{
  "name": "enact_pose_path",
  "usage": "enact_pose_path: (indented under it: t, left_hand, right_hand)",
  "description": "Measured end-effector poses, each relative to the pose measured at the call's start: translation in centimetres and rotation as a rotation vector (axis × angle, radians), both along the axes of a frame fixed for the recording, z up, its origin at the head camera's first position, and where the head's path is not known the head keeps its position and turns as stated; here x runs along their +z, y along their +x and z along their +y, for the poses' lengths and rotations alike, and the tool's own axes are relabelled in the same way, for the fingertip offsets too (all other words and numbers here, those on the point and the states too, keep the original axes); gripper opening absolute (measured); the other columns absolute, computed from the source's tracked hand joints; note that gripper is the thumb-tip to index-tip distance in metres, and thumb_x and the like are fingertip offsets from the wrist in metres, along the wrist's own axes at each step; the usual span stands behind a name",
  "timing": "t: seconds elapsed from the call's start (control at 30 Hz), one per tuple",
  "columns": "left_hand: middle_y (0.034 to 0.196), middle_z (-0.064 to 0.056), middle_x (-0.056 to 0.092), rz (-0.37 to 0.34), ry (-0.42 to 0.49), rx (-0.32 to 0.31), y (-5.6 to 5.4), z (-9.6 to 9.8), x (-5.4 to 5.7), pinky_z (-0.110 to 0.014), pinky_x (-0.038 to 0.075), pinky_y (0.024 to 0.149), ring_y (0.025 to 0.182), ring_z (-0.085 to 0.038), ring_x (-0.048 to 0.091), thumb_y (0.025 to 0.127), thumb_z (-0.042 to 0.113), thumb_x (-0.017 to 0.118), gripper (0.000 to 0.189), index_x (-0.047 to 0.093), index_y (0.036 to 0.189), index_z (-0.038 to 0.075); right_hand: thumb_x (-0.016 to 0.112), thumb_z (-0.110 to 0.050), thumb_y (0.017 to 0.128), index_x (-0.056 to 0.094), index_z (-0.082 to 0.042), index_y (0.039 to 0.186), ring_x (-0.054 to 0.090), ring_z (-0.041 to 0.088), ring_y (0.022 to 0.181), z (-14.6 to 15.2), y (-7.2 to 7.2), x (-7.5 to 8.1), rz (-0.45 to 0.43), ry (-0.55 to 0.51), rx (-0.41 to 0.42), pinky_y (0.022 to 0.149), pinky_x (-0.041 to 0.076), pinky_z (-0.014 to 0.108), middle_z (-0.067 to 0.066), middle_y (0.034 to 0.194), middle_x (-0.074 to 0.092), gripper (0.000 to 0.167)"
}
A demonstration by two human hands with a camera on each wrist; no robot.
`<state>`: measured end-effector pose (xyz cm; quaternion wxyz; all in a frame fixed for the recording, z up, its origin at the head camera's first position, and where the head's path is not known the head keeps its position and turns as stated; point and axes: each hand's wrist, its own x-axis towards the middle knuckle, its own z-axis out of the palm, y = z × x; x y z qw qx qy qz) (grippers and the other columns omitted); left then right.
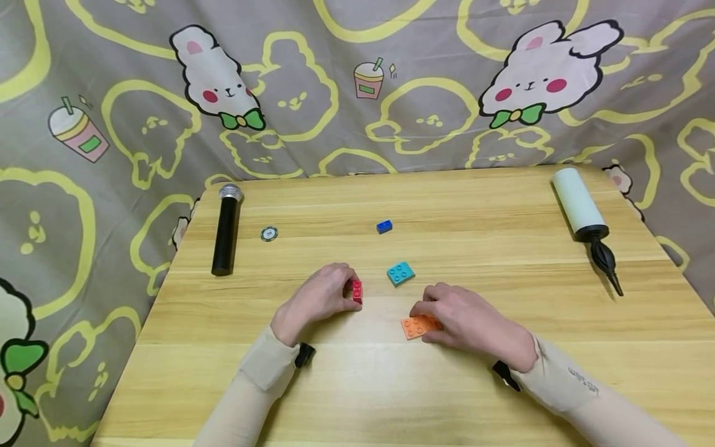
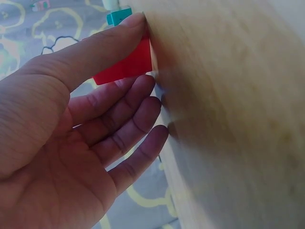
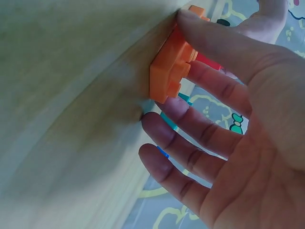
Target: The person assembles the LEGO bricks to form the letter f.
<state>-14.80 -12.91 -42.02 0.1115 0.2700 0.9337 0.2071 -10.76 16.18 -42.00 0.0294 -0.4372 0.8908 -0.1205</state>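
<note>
My left hand pinches a red toy building brick between thumb and fingers, low over the wooden table. In the left wrist view the thumb lies across one side of the red brick. To the right, my right hand grips an orange studded brick by its sides, studs up. The right wrist view shows the thumb on one side of the orange brick and fingertips on the other. Beyond both hands lies a teal brick, and farther back a small blue brick.
A black microphone lies at the left of the wooden table, with a round chip beside it. At the back right lies a pale hand pump with a black nozzle. A patterned curtain hangs behind the table.
</note>
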Motion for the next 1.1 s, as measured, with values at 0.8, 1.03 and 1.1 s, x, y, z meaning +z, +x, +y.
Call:
enact_pose_path:
  t: [0.8, 1.03, 1.1]
  left_hand:
    - [0.082, -0.001, 0.056, -0.005, 0.012, 0.008, 0.1, 0.0, 0.1, -0.029, 0.044, 0.066, 0.072, -0.014, 0.049, 0.076, 0.025, 0.088, 0.036, 0.067, 0.097, 0.005]
    - [0.083, 0.0, 0.057, 0.003, 0.022, -0.006, 0.1, -0.1, 0.1, -0.028, 0.044, 0.067, 0.073, -0.013, 0.05, 0.076, 0.025, 0.088, 0.036, 0.067, 0.098, 0.006]
    - [0.083, 0.0, 0.057, 0.006, 0.029, -0.009, 0.1, -0.1, 0.0, -0.028, 0.044, 0.067, 0.073, -0.013, 0.05, 0.077, 0.026, 0.088, 0.035, 0.067, 0.097, 0.006]
  right_hand:
    - [0.072, -0.026, 0.089, 0.062, -0.012, 0.115, 0.046, 0.009, 0.065, -1.8, -1.2, 2.2, -0.062, -0.085, -0.017, 0.059, 0.044, 0.025, 0.002, 0.104, 0.049, 0.031]
    - [0.068, -0.022, 0.091, 0.06, -0.009, 0.12, 0.05, 0.01, 0.073, -3.0, -1.7, 2.9, -0.013, -0.13, 0.008, 0.069, 0.05, 0.026, 0.002, 0.109, 0.051, 0.032]
    - [0.068, -0.021, 0.09, 0.06, -0.009, 0.12, 0.051, 0.01, 0.074, -3.5, -1.9, 3.1, -0.01, -0.149, 0.015, 0.071, 0.05, 0.027, 0.002, 0.109, 0.052, 0.033]
